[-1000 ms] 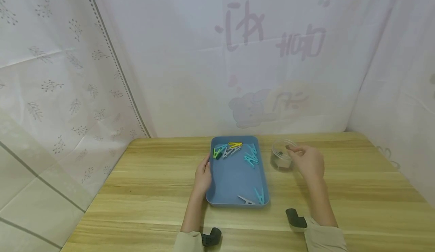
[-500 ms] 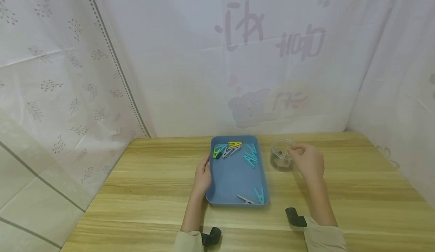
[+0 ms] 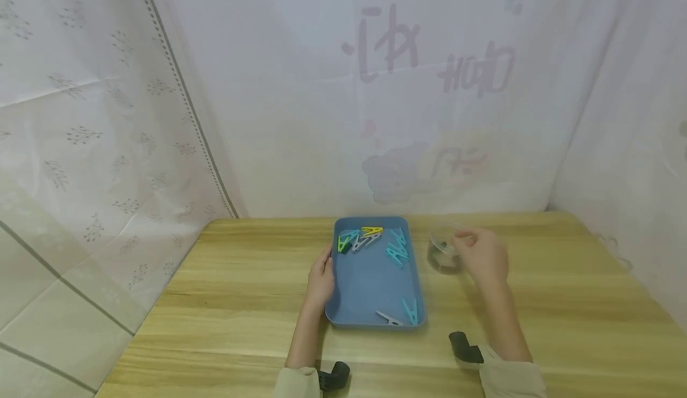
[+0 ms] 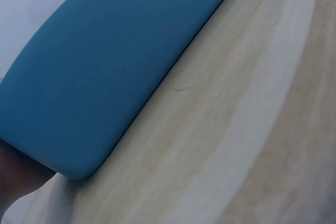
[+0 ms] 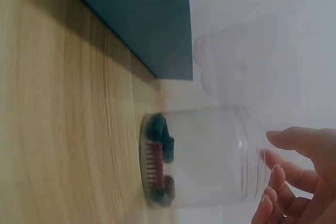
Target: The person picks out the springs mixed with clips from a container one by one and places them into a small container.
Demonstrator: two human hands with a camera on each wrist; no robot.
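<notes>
The blue rectangular tray [image 3: 370,284] lies on the table with several plastic clothespins inside. Turquoise clothespins [image 3: 398,250] line its right side, and a yellow one [image 3: 372,230] is at the far end. My left hand [image 3: 320,280] grips the tray's left wall; in the left wrist view the outer wall [image 4: 115,51] fills much of the picture. Right of the tray stands a clear lidless jar [image 5: 207,156] with dark green and reddish-brown toothed clips [image 5: 156,163] at its bottom. At the rim is my right hand [image 3: 485,258], thumb and fingers apart with nothing visible between them.
A grey clothespin [image 3: 389,318] and a turquoise one lie in the tray's near right corner. The wooden table [image 3: 231,302] reaches back to a white printed curtain [image 3: 300,117]. Black wrist mounts [image 3: 466,348] stick out by both sleeves.
A second ago a small brown piece showed at my right fingertips above the jar; it is no longer seen there. The right hand has shifted slightly left. My left hand stays on the tray.
</notes>
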